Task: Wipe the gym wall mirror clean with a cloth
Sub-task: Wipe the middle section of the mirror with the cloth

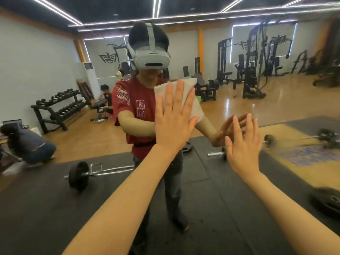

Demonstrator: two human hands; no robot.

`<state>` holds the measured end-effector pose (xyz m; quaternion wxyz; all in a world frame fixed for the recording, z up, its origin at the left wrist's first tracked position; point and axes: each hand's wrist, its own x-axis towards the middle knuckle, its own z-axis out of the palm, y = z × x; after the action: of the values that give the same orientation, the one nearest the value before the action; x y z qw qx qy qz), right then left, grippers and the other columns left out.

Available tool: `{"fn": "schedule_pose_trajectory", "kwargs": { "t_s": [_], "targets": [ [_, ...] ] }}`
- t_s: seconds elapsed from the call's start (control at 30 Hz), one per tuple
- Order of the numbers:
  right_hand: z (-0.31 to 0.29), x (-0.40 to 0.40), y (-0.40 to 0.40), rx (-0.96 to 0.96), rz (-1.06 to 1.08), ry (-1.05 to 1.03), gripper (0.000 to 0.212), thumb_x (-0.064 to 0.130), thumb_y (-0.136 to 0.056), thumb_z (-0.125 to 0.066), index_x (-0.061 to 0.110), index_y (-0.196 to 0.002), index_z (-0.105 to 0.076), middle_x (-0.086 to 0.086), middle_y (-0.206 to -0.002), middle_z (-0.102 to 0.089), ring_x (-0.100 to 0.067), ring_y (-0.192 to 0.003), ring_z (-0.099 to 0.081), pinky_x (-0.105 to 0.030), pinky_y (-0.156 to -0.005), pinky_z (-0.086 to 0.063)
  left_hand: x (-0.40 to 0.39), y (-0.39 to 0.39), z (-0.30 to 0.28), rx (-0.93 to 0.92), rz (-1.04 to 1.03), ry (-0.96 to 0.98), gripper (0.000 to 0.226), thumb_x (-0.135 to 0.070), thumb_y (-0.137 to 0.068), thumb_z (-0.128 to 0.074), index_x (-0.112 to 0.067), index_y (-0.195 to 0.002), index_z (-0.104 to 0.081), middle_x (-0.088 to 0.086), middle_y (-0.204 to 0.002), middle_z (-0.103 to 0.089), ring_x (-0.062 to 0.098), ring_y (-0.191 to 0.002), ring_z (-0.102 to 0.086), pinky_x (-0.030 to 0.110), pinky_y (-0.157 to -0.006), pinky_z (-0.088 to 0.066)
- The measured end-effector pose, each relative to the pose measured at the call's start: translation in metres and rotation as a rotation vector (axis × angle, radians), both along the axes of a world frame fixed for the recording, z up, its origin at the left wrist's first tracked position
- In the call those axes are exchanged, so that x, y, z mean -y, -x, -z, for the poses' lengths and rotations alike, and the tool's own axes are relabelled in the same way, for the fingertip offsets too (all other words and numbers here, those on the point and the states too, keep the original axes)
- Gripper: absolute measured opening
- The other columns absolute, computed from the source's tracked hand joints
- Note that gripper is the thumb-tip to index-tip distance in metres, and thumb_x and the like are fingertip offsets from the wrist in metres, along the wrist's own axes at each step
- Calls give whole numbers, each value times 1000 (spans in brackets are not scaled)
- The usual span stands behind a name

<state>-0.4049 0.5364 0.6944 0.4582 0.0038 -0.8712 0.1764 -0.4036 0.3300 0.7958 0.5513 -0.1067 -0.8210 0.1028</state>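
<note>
Against the mirror [55,57], one pale cloth [185,89], pressed flat to the glass under the left hand [173,126], fingers straight and spread, nothing gripped. Just beside, to the right, the right hand [242,150], also flat, fingers extended, fingertips at the glass, holding nothing. Two bare forearms reaching in from below. Reflected behind: one dumbbell rack [58,109], one loaded barbell [82,175] on black matting, two seated or crouching people.

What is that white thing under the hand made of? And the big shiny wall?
The cloth looks like soft woven fabric, pale and matte, folded flat under the left hand. The wall mirror looks like smooth, glossy glass: it reflects the gym and the person.
</note>
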Motion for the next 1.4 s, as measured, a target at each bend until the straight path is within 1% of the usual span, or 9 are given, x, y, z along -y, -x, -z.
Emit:
{"fn": "schedule_pose_trajectory", "kwargs": {
  "t_s": [0.17,0.3,0.43,0.57,0.77,1.0,1.1,1.27,1.4],
  "targets": [
    [4,-4,4,-10,-4,-6,61,41,-97,-37,21,-154,-27,-18,-162,-12,-42,-148,-11,-64,-108,-24,-5,1,1,28,17,73,82,-56,-95,-42,-19,-158,-4,12,-164,-2,33,-151,0,50,-121,-1],
    [7,-8,8,-44,6,-28,60,40,-97,-38,24,-153,-27,-18,-161,-16,-42,-146,-17,-65,-104,-32,35,-8,20,46,-61,-89,84,-54,-92,-48,-16,-157,-12,14,-163,1,37,-150,-4,51,-120,-3],
    [8,-11,12,-94,15,-61,59,39,-97,-38,26,-153,-26,-19,-159,-20,-43,-143,-22,-65,-105,-31,26,-7,25,42,-103,-161,84,-52,-90,-51,-15,-157,-15,19,-162,-1,41,-149,-3,55,-119,-2],
    [9,-15,9,-137,-3,-75,57,38,-97,-40,26,-152,-29,-19,-158,-23,-44,-141,-26,-64,-105,-29,-39,6,-2,60,-11,52,83,-57,-94,-43,-23,-158,-4,13,-164,6,35,-150,11,51,-119,12],
    [7,-39,6,-119,-42,-146,56,38,-97,-40,24,-151,-32,-19,-156,-26,-39,-141,-28,-62,-106,-31,-73,12,-18,49,23,221,78,-55,-97,-39,-21,-158,-4,11,-165,1,33,-151,4,48,-120,9],
    [7,-43,10,-71,-36,-146,57,38,-96,-39,27,-152,-29,-19,-160,-18,-43,-145,-20,-63,-106,-30,16,-2,33,14,-45,35,79,-53,-93,-42,-20,-158,-10,12,-163,-4,34,-150,-1,49,-121,5],
    [8,-42,12,-76,-36,-140,57,38,-97,-39,27,-152,-29,-19,-160,-18,-44,-144,-20,-63,-106,-31,5,-1,45,19,-64,-35,80,-53,-93,-40,-22,-158,-5,14,-162,-1,39,-149,-3,52,-119,6],
    [7,-48,11,-95,-58,-158,54,37,-99,-39,28,-152,-30,-19,-159,-21,-44,-142,-24,-63,-105,-32,-57,10,48,65,48,134,76,-55,-96,-43,-31,-158,-7,10,-164,2,35,-150,6,52,-120,8],
    [5,-51,8,-76,-64,-183,55,37,-98,-39,27,-152,-31,-20,-159,-21,-43,-143,-24,-63,-105,-31,-41,7,55,77,39,185,78,-54,-95,-41,-27,-158,-2,8,-164,3,33,-150,4,50,-121,3]
  ]
}}
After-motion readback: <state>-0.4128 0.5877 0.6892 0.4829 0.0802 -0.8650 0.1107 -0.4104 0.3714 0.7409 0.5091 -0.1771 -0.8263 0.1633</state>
